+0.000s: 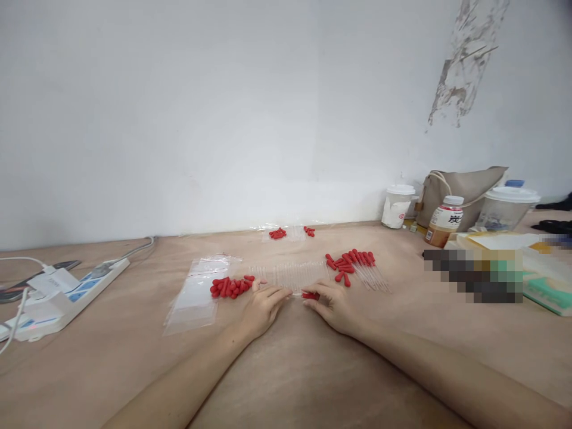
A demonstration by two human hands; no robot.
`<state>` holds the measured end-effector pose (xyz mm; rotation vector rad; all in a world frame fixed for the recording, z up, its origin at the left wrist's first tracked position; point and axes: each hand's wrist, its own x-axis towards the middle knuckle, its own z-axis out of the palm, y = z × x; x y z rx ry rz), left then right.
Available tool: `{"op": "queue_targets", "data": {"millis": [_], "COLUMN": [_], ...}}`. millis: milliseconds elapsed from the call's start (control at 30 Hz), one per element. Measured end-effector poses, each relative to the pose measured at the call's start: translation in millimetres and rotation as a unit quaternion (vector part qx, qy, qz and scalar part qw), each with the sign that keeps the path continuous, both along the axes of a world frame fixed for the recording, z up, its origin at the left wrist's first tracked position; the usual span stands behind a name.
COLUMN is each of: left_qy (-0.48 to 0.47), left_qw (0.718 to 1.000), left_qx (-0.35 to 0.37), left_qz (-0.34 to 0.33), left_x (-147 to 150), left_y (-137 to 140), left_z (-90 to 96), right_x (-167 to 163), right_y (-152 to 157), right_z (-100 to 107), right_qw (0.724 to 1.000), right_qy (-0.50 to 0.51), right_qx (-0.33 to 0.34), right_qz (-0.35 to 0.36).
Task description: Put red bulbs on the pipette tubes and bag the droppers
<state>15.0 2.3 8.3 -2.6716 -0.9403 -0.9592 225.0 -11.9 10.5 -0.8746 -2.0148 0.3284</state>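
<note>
Bulb [310, 295], red, pinched in my right hand [333, 304] at its nine o'clock. Clear tube [297, 293], axis nine-to-three, bridges to my left hand [263, 301], curled closed over its end.

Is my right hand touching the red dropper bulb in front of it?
Touching. The head view shows the right hand pinching the red dropper bulb, no gap visible.

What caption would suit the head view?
Left hand holding a clear dropper tube, right hand holding a red dropper bulb.
</note>
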Motion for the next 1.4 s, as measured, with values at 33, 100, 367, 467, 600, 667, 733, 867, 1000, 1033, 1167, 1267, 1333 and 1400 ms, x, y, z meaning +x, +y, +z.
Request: {"op": "queue_targets", "data": {"millis": [33,100,367,467,600,667,733,867,1000,1033,1167,1267,1333,1400], "left_qy": [0.001,0.005,0.021,0.035,0.060,0.076,0.087,0.093,0.079,0.077,0.090,0.095,0.090,0.081], "left_qw": [1.000,1.000,0.997,0.996,0.995,0.994,0.993,0.991,0.991,0.991,0.992,0.993,0.993,0.994], "left_qx": [-0.001,0.003,0.057,0.061,0.064,0.065,0.068,0.080,0.090,0.091,0.079,0.066,0.062,0.056], "left_qz": [-0.003,-0.008,-0.050,-0.048,-0.043,-0.041,-0.041,-0.048,-0.056,-0.055,-0.043,-0.038,-0.040,-0.041], "left_x": [0,-1,-1,0,0,0,1,4,8,9,13,14,15,15], "left_y": [0,0,-2,-2,-3,-4,-4,-4,-3,-3,-5,-5,-5,-4], "left_z": [0.3,1.4,3.5,3.6,4.7,5.8,6.9,6.6,3.2,2.5,2.3,1.9,0.5,-0.9], "right_x": [0,-2,-2,-1,2,2,3,3,2,2,0,0,0,0], "right_y": [1,3,7,5,4,4,3,1,1,2,2,2,2,2], "right_z": [0,-1,-10,-9,-9,-9,-8,-3,-3,-3,-3,-3,-3,-4], "right_qw": [1.000,1.000,0.997,0.996,0.993,0.991,0.990,0.988,0.986,0.986,0.983,0.981,0.981,0.982], "right_qy": [-0.001,-0.006,-0.031,-0.049,-0.060,-0.070,-0.090,-0.116,-0.131,-0.135,-0.153,-0.161,-0.160,-0.152], "right_qx": [-0.001,0.002,0.062,0.076,0.102,0.110,0.105,0.095,0.098,0.099,0.100,0.107,0.110,0.105], "right_qz": [0.004,0.013,-0.027,-0.028,-0.023,-0.021,-0.022,-0.027,-0.026,-0.025,-0.024,-0.025,-0.025,-0.027]}}
